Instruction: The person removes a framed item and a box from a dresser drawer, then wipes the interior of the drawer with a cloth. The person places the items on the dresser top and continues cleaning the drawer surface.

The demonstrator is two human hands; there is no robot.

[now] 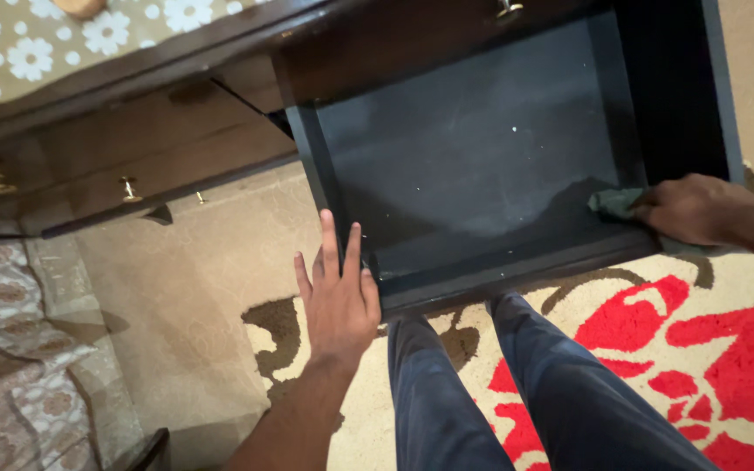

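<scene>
A dark drawer (pixel 482 148) stands pulled far out of a dark wooden dresser (pixel 133 131), its bare bottom dusty and speckled. The right hand (pixel 687 209) lies over the drawer's front right corner, fingers curled down on a greyish-green cloth (pixel 613 203) and pressing it against the drawer bottom just inside the front wall. The left hand (pixel 338 292) is at the drawer's front left corner, fingers spread fairly wide and straight, holding nothing; the fingertips reach the corner edge, though whether they touch it I cannot tell.

The person's two legs (pixel 499 392) in dark trousers stand right against the drawer's front wall, between the arms. Under them is a beige rug (pixel 674 349) with red and brown flower shapes. To the left, the dresser's other drawers are shut, with small brass knobs (pixel 128 187) sticking out. On top of the dresser lies a beige cover with white flowers (pixel 37 44). At the lower left is a patterned cloth-covered edge (pixel 10 349), near the left arm.

The drawer's inside is open from the cloth leftward and to the back; its walls bound it on all sides.
</scene>
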